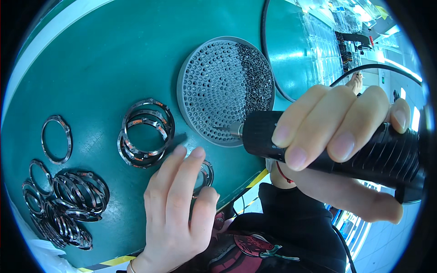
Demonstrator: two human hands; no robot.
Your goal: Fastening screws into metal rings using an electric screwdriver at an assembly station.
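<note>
- My right hand (339,125) is wrapped round a black power screwdriver (261,134), its thin bit over the round grey tray (180,98); I can't tell whether it touches.
- I'd judge this to be picking up one of the small metal parts (257,73), probably screws; that calls for lining the bit up carefully.
- My left hand (180,211) curls over a metal ring (211,175) on the tabletop (114,54), partly hiding it; I can't tell whether it grips.
- Overlapping rings (171,125) lie near my left fingertips, a heap of rings (83,191) farther left.
- A black cable (264,41) crowds the tray's right side.
</note>
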